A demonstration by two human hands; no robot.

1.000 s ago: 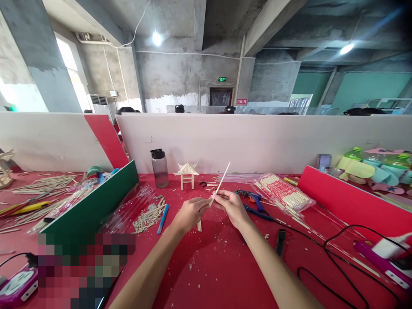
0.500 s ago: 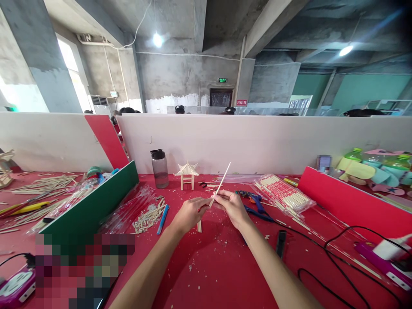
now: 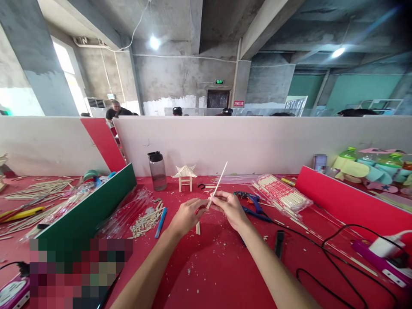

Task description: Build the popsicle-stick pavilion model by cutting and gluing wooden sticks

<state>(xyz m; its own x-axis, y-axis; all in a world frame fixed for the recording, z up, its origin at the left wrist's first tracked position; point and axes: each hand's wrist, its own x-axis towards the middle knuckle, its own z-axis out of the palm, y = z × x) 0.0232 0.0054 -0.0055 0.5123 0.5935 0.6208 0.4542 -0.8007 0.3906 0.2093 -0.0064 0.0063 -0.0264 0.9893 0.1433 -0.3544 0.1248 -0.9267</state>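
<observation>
A pale wooden chopstick (image 3: 220, 180) slants up to the right between my hands, above the red table. My right hand (image 3: 230, 209) pinches it low down between thumb and fingers. My left hand (image 3: 187, 215) is closed at its lower end, fingertips close to those of the right; part of the grip is hidden. Beneath, a few short sticks (image 3: 198, 228) lie side by side. Beyond the hands stands a small stick-built pavilion (image 3: 185, 172) with a peaked roof. Left of my hands are a blue pen (image 3: 161, 222) and a heap of cut stick pieces (image 3: 146, 224).
A water bottle (image 3: 157, 172) stands by the white partition (image 3: 206, 141). At right lie a blue glue gun (image 3: 255, 202), packed chopsticks (image 3: 283, 192), a black tool (image 3: 279, 243) and loose cable (image 3: 325, 246). Green (image 3: 93, 204) and red (image 3: 347, 195) boards flank the workspace.
The view has shifted slightly. Both hands keep their hold on the chopstick, at nearly the same slant. Behind the partition at left, a person has come more into view.
</observation>
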